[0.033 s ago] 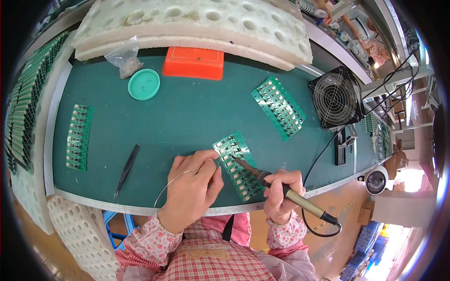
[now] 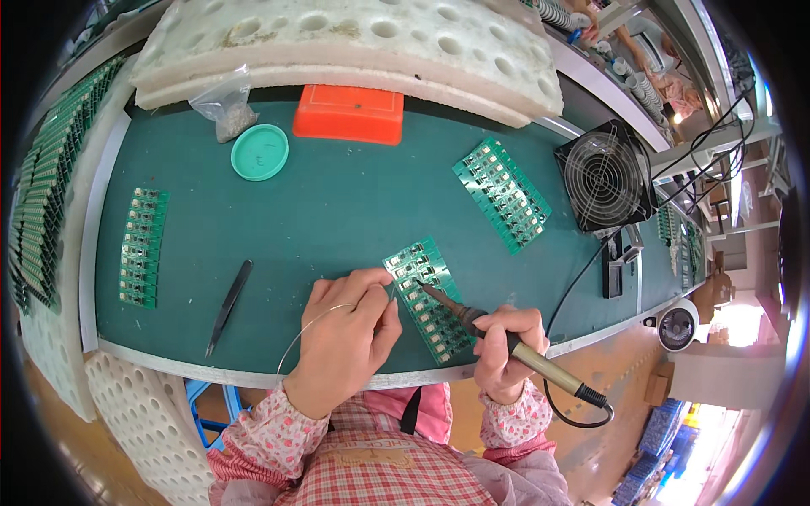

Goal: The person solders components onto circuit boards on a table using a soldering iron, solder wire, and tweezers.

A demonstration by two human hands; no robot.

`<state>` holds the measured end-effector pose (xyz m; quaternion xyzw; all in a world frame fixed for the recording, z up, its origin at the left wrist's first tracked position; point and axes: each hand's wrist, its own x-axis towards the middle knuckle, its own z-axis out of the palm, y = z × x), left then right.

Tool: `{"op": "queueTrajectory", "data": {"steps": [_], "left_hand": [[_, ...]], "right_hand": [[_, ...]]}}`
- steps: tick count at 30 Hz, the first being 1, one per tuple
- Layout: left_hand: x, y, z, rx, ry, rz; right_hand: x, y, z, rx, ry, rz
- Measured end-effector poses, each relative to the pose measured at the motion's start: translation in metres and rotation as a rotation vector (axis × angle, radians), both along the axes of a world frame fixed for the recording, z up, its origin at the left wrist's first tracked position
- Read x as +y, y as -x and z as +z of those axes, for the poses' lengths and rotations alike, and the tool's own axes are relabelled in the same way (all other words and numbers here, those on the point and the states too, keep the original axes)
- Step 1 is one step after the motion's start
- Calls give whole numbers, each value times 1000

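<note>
My left hand (image 2: 344,341) is closed in a pinch on a thin solder wire (image 2: 295,342), which loops back toward the wrist. Its fingertips are at the left edge of a green circuit board panel (image 2: 434,319) that lies slanted on the bench. A soldering iron (image 2: 544,363) is gripped in my right hand (image 2: 508,341), its tip over the upper part of this panel, near the left fingertips. Whether the tip touches a pad is too small to tell. Black tweezers (image 2: 229,308) lie left of my left hand.
More board panels (image 2: 504,196) lie at the right, another panel (image 2: 143,247) at the left. A green lid (image 2: 259,153), plastic bag (image 2: 226,110), red box (image 2: 348,115) and holed foam block (image 2: 354,51) stand far. A fan (image 2: 602,175) and iron stand (image 2: 618,261) are at the right.
</note>
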<state>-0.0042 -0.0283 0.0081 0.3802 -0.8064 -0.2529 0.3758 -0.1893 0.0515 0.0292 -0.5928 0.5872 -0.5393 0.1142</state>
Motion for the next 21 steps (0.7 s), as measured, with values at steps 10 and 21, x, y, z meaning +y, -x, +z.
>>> {"op": "queueTrajectory", "data": {"steps": [10, 21], "left_hand": [[-3, 1, -2, -57, 1, 6], [-5, 2, -5, -95, 12, -12]], "right_hand": [[-16, -6, 7, 289, 73, 157], [-20, -13, 7, 380, 66, 194]]}}
